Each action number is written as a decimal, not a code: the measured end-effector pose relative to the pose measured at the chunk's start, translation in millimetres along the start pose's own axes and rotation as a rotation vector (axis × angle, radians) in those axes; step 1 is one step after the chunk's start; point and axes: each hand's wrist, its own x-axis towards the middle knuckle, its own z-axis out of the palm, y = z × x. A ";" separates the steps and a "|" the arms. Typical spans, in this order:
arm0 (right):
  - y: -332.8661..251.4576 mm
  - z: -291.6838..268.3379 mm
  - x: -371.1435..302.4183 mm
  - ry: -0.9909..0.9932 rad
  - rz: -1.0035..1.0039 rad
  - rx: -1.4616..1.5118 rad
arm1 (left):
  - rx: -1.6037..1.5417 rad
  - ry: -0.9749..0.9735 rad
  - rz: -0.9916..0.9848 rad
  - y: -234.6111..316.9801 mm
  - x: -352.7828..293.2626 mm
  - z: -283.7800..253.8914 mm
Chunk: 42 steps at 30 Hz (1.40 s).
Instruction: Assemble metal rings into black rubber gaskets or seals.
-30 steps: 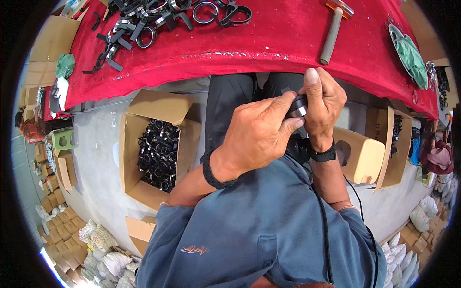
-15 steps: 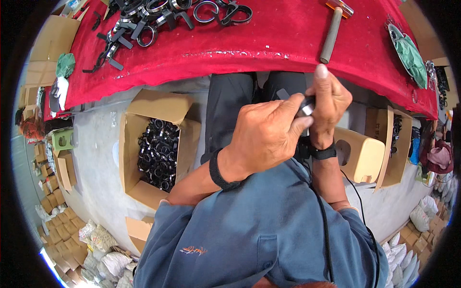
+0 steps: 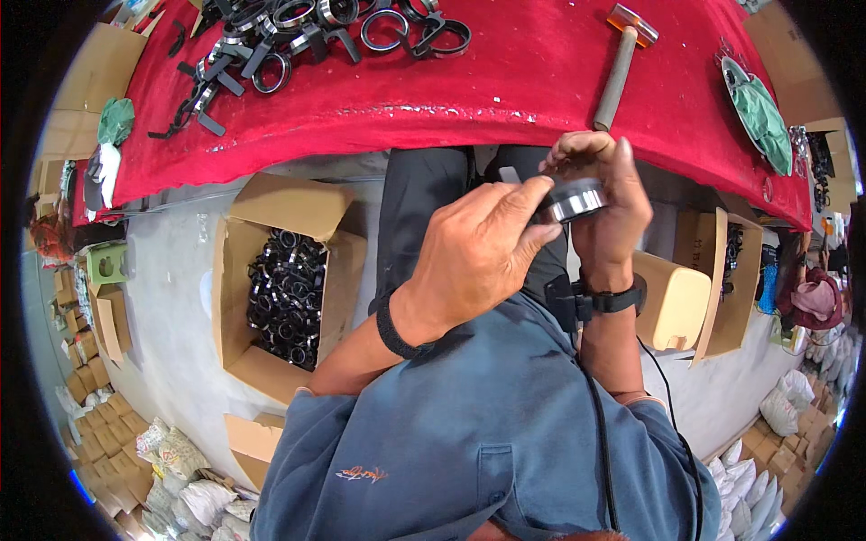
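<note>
A black and silver metal ring with a flat dark tab (image 3: 577, 204) is in front of my chest. My left hand (image 3: 474, 252) pinches its left side between thumb and fingers, with the tab sticking out beyond the knuckles. My right hand (image 3: 619, 209) is just behind and to the right of the ring, its thumb up and its fingers spread and curved over the far side. Whether the ring touches the right palm, I cannot tell. Many similar black and silver rings with tabs (image 3: 272, 72) lie heaped on the red-covered table (image 3: 505, 86).
A hammer with a wooden handle (image 3: 615, 81) rests on the table's right half, near a green cloth bundle (image 3: 760, 122). An open carton (image 3: 236, 338) of rings stands on the floor at left. On the right are a cream stool (image 3: 677, 302) and another carton (image 3: 735, 320).
My right hand has opened from its closed grip around the ring, and more of the ring's silver band shows. My left hand has kept its pinch and shifted slightly left.
</note>
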 end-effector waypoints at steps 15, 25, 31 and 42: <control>3.2 25.3 3.7 0.083 -0.575 -0.922 | 0.028 -0.079 -0.018 -4.7 0.9 0.1; 7.4 22.4 3.2 0.165 -0.221 -0.746 | 0.003 -0.066 -0.082 0.1 0.6 9.3; 18.4 2.7 15.0 -0.034 0.083 -0.239 | 0.062 -0.087 -0.112 -16.8 12.3 -12.7; 33.9 -91.3 -19.1 0.065 0.164 -0.529 | 0.669 0.265 -0.122 -119.7 102.4 -166.0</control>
